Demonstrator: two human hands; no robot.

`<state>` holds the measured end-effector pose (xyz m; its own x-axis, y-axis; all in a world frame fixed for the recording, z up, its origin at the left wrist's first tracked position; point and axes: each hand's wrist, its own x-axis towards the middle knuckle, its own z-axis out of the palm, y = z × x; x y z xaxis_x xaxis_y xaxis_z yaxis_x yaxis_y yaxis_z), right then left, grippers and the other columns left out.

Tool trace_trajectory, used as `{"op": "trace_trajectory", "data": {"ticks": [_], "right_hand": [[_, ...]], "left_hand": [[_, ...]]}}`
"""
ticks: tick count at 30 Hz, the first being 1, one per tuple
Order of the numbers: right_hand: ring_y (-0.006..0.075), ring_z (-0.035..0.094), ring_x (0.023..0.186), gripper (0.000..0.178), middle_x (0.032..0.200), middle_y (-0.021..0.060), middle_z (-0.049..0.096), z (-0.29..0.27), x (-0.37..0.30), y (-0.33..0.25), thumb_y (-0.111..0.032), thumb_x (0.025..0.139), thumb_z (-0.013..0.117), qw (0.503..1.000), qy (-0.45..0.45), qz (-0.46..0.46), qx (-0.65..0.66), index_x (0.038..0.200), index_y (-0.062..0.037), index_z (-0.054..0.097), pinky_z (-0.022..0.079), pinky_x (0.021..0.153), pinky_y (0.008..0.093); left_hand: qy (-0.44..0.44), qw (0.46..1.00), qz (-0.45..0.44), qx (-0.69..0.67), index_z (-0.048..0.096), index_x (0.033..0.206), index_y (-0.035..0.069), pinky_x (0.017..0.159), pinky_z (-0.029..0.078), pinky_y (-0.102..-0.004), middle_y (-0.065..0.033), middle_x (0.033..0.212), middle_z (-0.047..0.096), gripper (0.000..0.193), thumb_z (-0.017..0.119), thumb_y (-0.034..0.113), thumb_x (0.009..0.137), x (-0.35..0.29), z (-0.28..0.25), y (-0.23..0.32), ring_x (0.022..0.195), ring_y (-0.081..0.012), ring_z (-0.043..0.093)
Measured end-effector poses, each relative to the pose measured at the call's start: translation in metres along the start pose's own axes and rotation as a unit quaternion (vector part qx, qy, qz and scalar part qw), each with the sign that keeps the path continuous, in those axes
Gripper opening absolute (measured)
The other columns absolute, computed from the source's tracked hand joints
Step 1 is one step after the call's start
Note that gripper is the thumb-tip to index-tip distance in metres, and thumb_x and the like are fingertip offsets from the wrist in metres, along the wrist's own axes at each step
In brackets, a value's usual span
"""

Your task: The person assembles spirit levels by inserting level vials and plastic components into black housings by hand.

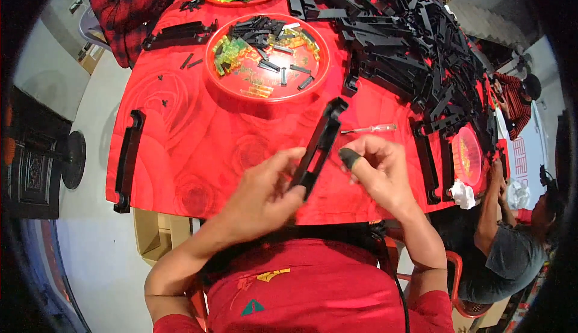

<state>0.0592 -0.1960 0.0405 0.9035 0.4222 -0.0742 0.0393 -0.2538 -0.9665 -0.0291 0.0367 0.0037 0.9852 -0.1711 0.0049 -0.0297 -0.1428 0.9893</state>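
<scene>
My left hand (265,191) grips a long black plastic bracket (320,140) by its lower end, holding it tilted above the table. The bracket has a slot along its length and a rounded, hooked far end. Just right of it, my right hand (380,173) is closed with its fingers curled toward the thumb, apart from the bracket. A dark cover (348,157) sits on that thumb. Whatever the right fingertips may pinch is too small or hidden to tell. Beyond the right hand lies a screwdriver (373,129) with a clear handle.
A red tray (214,80) holds small black, clear and yellow-green pieces; a second red tray (265,0) stands behind it. Black brackets heap at far right (391,44). Another bracket (128,158) lies at left. A pink bowl (467,155) sits at right. People sit around the red-covered table (174,170).
</scene>
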Motion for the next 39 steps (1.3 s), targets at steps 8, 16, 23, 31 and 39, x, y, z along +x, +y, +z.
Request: {"op": "trace_trajectory", "data": {"ticks": [8, 16, 23, 31, 39], "right_hand": [[0.0389, 0.061, 0.108, 0.053, 0.117, 0.0172, 0.065, -0.02, 0.008, -0.007, 0.001, 0.067, 0.07, 0.856, -0.176, -0.267, -0.407, 0.12, -0.0022, 0.067, 0.052, 0.095, 0.0448], [0.0382, 0.06, 0.092, 0.035, 0.092, 0.0146, 0.062, -0.021, 0.019, 0.002, 0.003, 0.067, 0.067, 0.867, -0.195, -0.221, -0.402, 0.102, -0.0002, 0.068, 0.052, 0.083, 0.0474], [0.0398, 0.062, 0.09, 0.027, 0.093, 0.0177, 0.067, -0.016, 0.087, -0.023, 0.0, 0.072, 0.067, 0.871, -0.171, -0.262, -0.38, 0.099, 0.0014, 0.069, 0.052, 0.082, 0.0467], [0.0452, 0.069, 0.078, 0.011, 0.079, 0.0236, 0.069, 0.046, 0.187, -0.005, -0.005, 0.081, 0.067, 0.878, -0.166, -0.289, -0.344, 0.09, -0.0011, 0.072, 0.054, 0.069, 0.0541], [0.0394, 0.07, 0.085, 0.021, 0.088, 0.0187, 0.072, 0.061, 0.202, -0.006, -0.001, 0.077, 0.067, 0.81, -0.184, -0.327, -0.45, 0.096, -0.0057, 0.074, 0.056, 0.076, 0.0496]], "left_hand": [[-0.139, 0.983, 0.047, 0.109, 0.064, 0.133, -0.001, 0.084, 0.055, -0.0409, -0.0206, 0.105, 0.07, 0.042, 0.064, 0.01, 0.092, 0.011, -0.036, 0.002, 0.094, -0.0322, 0.07], [0.004, 0.951, 0.128, 0.28, 0.068, 0.125, 0.0, 0.094, 0.05, -0.0441, -0.0184, 0.112, 0.066, 0.038, 0.074, 0.016, 0.09, 0.005, -0.035, 0.0, 0.107, -0.0359, 0.061], [0.002, 0.934, 0.142, 0.329, 0.068, 0.123, 0.003, 0.085, 0.051, -0.0434, -0.0143, 0.102, 0.064, 0.044, 0.08, 0.026, 0.087, 0.007, -0.025, -0.012, 0.095, -0.0335, 0.06], [0.01, 0.943, 0.161, 0.291, 0.068, 0.121, 0.005, 0.076, 0.048, -0.0408, -0.0092, 0.098, 0.063, 0.042, 0.081, 0.023, 0.086, 0.004, -0.022, -0.02, 0.088, -0.0286, 0.06], [0.019, 0.951, 0.173, 0.256, 0.071, 0.116, 0.007, 0.07, 0.046, -0.04, -0.0082, 0.093, 0.065, 0.042, 0.086, 0.023, 0.08, 0.008, -0.026, -0.029, 0.08, -0.0279, 0.06]]}}
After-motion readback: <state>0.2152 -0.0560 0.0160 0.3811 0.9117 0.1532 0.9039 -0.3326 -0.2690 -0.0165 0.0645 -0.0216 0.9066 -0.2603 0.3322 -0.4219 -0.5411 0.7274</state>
